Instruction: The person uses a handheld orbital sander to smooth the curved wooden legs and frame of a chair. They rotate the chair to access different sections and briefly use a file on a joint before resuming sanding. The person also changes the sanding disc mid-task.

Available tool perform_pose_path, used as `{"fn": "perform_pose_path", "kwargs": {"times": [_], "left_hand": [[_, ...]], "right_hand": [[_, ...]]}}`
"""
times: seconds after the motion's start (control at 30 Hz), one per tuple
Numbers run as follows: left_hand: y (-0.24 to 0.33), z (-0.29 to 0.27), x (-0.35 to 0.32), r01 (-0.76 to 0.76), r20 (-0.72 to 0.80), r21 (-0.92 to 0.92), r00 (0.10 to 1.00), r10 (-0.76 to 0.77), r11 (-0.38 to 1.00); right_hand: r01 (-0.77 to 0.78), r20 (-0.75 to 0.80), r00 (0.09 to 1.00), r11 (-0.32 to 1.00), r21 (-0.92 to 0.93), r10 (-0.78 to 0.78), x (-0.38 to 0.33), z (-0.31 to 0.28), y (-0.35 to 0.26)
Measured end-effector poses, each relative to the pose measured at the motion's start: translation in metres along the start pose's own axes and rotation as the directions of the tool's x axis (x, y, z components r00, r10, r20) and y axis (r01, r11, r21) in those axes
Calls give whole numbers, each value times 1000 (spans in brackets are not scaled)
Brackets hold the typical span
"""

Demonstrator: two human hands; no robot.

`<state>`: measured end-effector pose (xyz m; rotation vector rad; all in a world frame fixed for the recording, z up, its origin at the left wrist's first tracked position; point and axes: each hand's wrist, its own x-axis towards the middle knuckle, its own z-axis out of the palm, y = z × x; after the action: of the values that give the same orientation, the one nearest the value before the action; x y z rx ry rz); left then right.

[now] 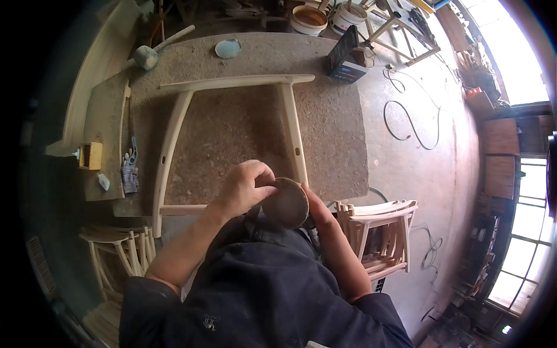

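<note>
In front of my body is a round grey-brown sanding disc (285, 204), its flat face turned up. My left hand (250, 184) pinches its upper left edge between thumb and fingers. Along its right edge lies my right hand (317, 207), closed on it; most of these fingers are hidden behind the disc. Just beyond, a pale wooden chair frame (173, 136) lies flat on the dusty worktable (342, 148). It has two legs, a long crosspiece at the far end and a rail at the near left. The disc and my hands cover part of its near right end.
On the table's far side are a pale round disc (228, 49), a mallet (146, 57) and a dark box (348, 58). A small yellow box (91, 156) and a glove (129, 178) are at left. Stacked wooden frames (377, 232) stand right. Cables (413, 124) lie on the floor.
</note>
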<state>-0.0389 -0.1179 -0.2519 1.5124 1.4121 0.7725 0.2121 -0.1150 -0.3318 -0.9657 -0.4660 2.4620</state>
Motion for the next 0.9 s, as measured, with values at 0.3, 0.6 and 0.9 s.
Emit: {"fn": "perform_pose_path", "kwargs": {"times": [0.3,0.6,0.9], "left_hand": [[-9,10,13,195,153,-225,975,-163,955],[2,22,10,36,27,-11,999,-36,999],[0,20,3,232,121,-143,969,-216,962]], "right_hand": [[43,59,997,998,-38,-41,-3,-10,2],[73,4,997,997,30,-73,-3,-19,7],[74,-45,996,995,64,-71,-12,-13,13]]}}
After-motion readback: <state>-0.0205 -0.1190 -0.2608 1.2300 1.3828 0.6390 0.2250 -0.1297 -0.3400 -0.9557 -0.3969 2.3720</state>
